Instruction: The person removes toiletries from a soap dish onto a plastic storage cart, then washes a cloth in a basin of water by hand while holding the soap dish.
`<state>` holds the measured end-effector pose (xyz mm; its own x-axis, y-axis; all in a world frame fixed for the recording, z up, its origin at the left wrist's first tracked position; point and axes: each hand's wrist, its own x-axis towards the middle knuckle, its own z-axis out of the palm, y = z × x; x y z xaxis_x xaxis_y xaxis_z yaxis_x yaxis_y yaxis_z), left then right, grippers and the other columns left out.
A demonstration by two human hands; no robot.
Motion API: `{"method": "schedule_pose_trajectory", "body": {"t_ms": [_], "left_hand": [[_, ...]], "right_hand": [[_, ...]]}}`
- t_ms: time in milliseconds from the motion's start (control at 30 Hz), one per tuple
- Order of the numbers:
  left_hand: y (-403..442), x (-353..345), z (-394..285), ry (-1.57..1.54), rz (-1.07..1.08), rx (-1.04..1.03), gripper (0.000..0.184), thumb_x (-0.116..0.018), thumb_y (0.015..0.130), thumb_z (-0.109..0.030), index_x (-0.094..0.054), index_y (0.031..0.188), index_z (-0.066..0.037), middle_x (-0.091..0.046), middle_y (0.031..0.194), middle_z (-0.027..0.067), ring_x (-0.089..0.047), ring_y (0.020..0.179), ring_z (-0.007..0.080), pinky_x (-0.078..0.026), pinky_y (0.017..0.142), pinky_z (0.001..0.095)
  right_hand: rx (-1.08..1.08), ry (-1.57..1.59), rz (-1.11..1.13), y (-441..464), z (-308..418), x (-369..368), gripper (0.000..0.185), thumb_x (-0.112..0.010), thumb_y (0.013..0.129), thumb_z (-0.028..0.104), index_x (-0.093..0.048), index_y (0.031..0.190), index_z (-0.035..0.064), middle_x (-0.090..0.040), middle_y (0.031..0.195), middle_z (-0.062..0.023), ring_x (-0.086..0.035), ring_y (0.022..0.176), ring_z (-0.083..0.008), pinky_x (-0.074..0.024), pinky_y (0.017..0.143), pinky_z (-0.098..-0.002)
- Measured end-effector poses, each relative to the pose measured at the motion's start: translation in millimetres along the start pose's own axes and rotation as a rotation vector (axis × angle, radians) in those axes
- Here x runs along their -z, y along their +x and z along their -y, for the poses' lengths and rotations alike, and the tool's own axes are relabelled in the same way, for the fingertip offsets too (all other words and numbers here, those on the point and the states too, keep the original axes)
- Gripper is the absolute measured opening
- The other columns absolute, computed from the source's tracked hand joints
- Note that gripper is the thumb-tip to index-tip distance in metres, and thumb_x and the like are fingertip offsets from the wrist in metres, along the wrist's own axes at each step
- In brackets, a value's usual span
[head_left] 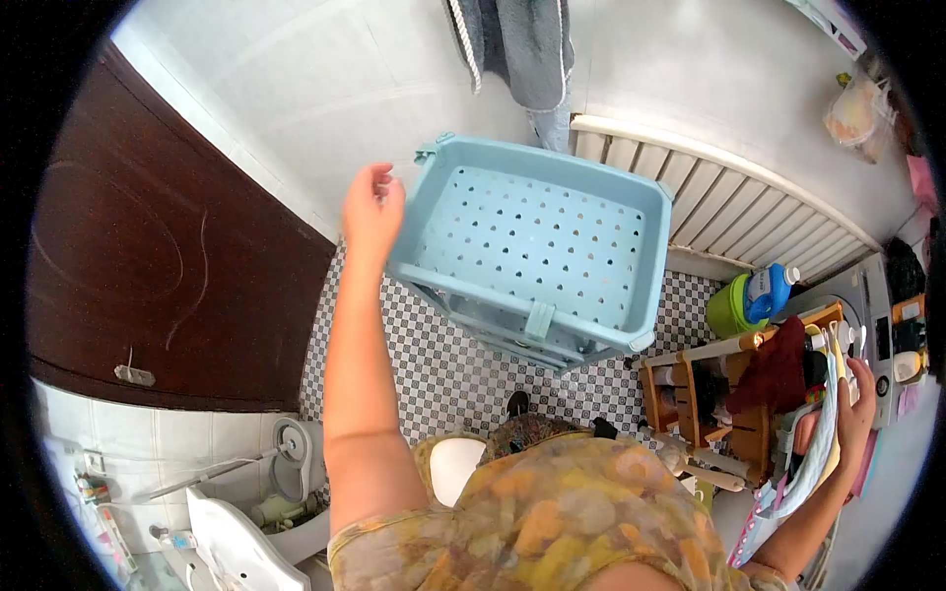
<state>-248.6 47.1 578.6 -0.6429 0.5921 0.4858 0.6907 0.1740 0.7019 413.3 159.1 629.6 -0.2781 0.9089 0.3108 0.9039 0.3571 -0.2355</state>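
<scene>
A light blue plastic basket (532, 236) with rows of small holes in its base forms the top tier of a rack on the tiled floor. My left hand (374, 212) is raised beside its left corner, fingers curled in, with no object visible in them. Far to the right, my right hand (855, 409) has its fingers stretched and apart, close against a pale blue cloth (816, 463) and a yellow cloth. Whether it touches them is hard to see. A dark red cloth (774, 369) hangs over the wooden shelf (690, 404) nearby.
A brown door (168, 256) stands at left, above a white sink (241, 537). Behind the basket are a radiator (729, 202) and a hanging grey towel (532, 49). A green bucket (727, 307), a blue bottle (767, 294) and a washing machine (867, 295) stand at right.
</scene>
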Motion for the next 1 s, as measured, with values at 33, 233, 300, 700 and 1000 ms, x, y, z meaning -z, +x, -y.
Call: {"method": "schedule_pose_trajectory", "body": {"t_ms": [33, 233, 300, 700, 1000], "left_hand": [[18.9, -9.1, 19.2, -0.003, -0.006, -0.007, 0.027, -0.055, 0.077, -0.016, -0.054, 0.100, -0.002, -0.059, 0.088, 0.0126, -0.057, 0.078, 0.0200, -0.045, 0.071, 0.0304], [76.1, -47.4, 54.9, -0.246, 0.333, 0.512, 0.041, -0.049, 0.083, -0.031, -0.044, 0.115, -0.005, -0.052, 0.104, 0.0112, -0.053, 0.086, 0.0197, -0.043, 0.075, 0.0322], [83.8, -52.2, 52.8, -0.427, 0.505, 0.649, 0.045, -0.048, 0.084, -0.035, -0.041, 0.119, -0.006, -0.050, 0.105, 0.0091, -0.052, 0.081, 0.0183, -0.043, 0.072, 0.0303], [83.0, -41.9, 60.4, -0.545, 0.604, 0.621, 0.028, -0.061, 0.078, -0.023, -0.052, 0.097, -0.005, -0.057, 0.083, 0.0040, -0.053, 0.071, 0.0119, -0.044, 0.065, 0.0255], [90.3, -44.6, 68.5, -0.427, 0.689, 0.682, 0.046, -0.064, 0.075, -0.029, -0.049, 0.109, -0.002, -0.057, 0.088, 0.0056, -0.052, 0.074, 0.0131, -0.043, 0.068, 0.0260]], "right_hand": [[0.000, 0.002, -0.010, -1.5, 3.9, -0.7, 0.030, -0.053, 0.080, 0.006, -0.051, 0.110, 0.0029, -0.049, 0.115, -0.0132, -0.042, 0.113, -0.0262, -0.0295, 0.095, -0.0335], [-0.076, 0.049, 0.013, -13.0, 25.6, 3.4, 0.029, -0.050, 0.079, 0.005, -0.051, 0.108, 0.0013, -0.048, 0.116, -0.0133, -0.041, 0.113, -0.0262, -0.0283, 0.096, -0.0337], [-0.088, 0.024, 0.016, -18.1, 23.1, 2.7, 0.030, -0.050, 0.078, 0.002, -0.051, 0.108, 0.0009, -0.047, 0.116, -0.0130, -0.041, 0.114, -0.0262, -0.0281, 0.096, -0.0335], [-0.120, 0.081, 0.030, -10.3, 66.5, -7.3, 0.029, -0.050, 0.078, 0.001, -0.052, 0.107, 0.0010, -0.046, 0.117, -0.0130, -0.041, 0.113, -0.0261, -0.0278, 0.096, -0.0332], [-0.102, 0.107, 0.017, -0.5, 108.0, -15.2, 0.028, -0.052, 0.078, 0.002, -0.052, 0.106, 0.0002, -0.049, 0.114, -0.0121, -0.043, 0.110, -0.0231, -0.0300, 0.095, -0.0314]]}}
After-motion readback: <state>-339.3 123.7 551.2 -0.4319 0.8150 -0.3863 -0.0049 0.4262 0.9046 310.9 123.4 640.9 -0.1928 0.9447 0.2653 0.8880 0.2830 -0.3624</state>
